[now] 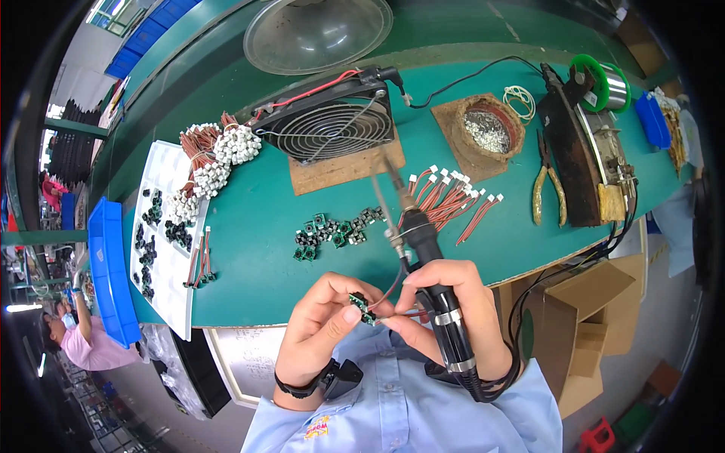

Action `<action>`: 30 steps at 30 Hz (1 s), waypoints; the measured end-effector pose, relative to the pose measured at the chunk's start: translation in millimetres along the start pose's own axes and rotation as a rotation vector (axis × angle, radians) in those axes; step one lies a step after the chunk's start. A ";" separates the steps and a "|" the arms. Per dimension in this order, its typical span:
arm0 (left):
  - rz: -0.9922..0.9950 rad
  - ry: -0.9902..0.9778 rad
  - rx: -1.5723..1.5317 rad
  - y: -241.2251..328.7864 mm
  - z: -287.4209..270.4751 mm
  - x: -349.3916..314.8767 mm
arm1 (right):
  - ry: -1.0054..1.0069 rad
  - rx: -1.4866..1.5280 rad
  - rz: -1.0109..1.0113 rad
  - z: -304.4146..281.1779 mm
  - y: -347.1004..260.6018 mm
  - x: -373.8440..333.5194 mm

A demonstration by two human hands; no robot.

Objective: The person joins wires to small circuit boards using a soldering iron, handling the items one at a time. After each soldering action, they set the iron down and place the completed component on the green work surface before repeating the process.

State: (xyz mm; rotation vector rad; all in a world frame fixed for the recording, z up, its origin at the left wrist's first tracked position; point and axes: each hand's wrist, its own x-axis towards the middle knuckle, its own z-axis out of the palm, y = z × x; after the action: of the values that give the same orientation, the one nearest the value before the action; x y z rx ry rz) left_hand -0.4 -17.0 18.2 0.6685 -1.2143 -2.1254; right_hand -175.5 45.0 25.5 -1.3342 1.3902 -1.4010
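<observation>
My left hand is closed, thumb and fingers pinching a small green circuit board near the table's front edge. In my right hand lies a soldering iron with a black handle, its tip pointing up and away from the board. The thumb and index finger of that hand also pinch a thin red wire beside the board. Whether the wire is joined to it I cannot tell. Beyond my hands sit a cluster of small circuit boards and a spread of red-and-black wires with white connectors.
A black fan stands behind on a wooden board. Rightward are a round solder-scrap pot, pliers, a solder spool and a soldering station. At left lie a white tray, bundled connector wires and a blue bin.
</observation>
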 end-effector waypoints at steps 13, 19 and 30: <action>0.084 0.420 0.029 -2.9 -1.1 8.2 | 0.151 -0.507 -0.194 -30.9 10.0 -38.1; 0.168 0.460 0.124 -12.4 -8.2 10.6 | -0.070 -0.460 -0.303 -20.3 13.1 -43.5; 0.195 0.491 0.288 -20.7 -8.8 10.3 | -0.089 -0.434 -0.299 -15.1 15.0 -41.7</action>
State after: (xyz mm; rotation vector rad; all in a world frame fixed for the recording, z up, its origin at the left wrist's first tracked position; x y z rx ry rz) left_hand -6.7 -21.0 -5.4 1.0750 -1.2489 -1.5174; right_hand -184.9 86.4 5.8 -1.9272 1.5370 -1.2442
